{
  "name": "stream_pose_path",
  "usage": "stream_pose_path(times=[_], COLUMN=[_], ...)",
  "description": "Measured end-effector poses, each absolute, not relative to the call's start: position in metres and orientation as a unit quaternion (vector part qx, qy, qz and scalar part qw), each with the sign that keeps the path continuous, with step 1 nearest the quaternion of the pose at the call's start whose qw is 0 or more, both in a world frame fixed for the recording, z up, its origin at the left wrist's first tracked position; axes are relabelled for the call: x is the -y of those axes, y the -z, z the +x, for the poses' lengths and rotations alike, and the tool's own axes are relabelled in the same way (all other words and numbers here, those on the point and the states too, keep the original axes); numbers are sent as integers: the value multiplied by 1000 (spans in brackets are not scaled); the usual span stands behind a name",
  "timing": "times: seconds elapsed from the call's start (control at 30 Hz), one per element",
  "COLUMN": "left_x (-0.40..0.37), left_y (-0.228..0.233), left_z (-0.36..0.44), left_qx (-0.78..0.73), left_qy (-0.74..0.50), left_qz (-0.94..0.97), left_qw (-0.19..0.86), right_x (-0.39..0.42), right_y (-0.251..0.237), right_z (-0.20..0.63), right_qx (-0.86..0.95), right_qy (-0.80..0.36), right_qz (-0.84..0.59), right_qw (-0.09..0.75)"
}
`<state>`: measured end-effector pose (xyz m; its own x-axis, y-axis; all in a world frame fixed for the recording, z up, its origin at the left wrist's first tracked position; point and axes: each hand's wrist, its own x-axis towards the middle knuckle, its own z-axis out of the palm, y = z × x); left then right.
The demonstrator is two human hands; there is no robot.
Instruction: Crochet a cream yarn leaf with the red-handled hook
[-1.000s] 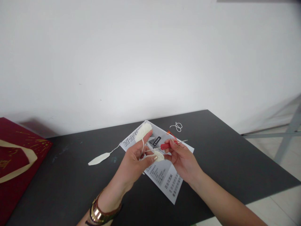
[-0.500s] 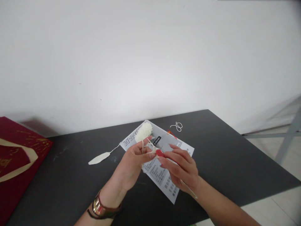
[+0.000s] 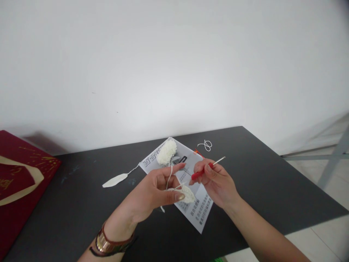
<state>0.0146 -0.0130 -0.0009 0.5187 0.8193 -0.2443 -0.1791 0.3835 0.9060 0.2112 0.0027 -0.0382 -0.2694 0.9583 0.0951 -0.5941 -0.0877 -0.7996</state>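
Observation:
Between thumb and fingers, my left hand [image 3: 155, 189] pinches a small white crocheted piece [image 3: 187, 194]. A strand of white yarn runs over its index finger, and a short tail hangs below. My right hand [image 3: 219, 182] grips the red handle of a crochet hook [image 3: 202, 171], its metal shaft pointing up and to the right, apart from the crocheted piece. Behind my left hand, a ball of white yarn [image 3: 167, 152] rests on a printed paper sheet [image 3: 200, 220], which lies beneath both hands.
A finished-looking white leaf-shaped piece [image 3: 115, 180] with a yarn tail lies left on the dark table [image 3: 81, 196]. A loop of white string [image 3: 207, 145] and a small orange-red item [image 3: 198, 153] lie at the back right. A red bag [image 3: 24, 189] stands at far left.
My right hand has drawn the hook away from the crocheted piece to the right and turned it, so its metal end now points up and right. The crocheted piece shows more clearly.

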Motion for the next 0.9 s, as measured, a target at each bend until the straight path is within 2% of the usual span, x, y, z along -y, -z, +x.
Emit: stream_pose_path(times=[0.47, 0.9], left_x=[12, 8], left_y=[3, -1], left_z=[7, 11], left_qx=[-362, -426], left_qy=[-257, -242], left_qz=[524, 581], left_qw=[727, 650], right_x=[-5, 0], right_y=[34, 30], right_z=[231, 243], right_qx=[501, 666], right_qy=[-632, -456], right_qz=[-201, -227], right_qw=[556, 545])
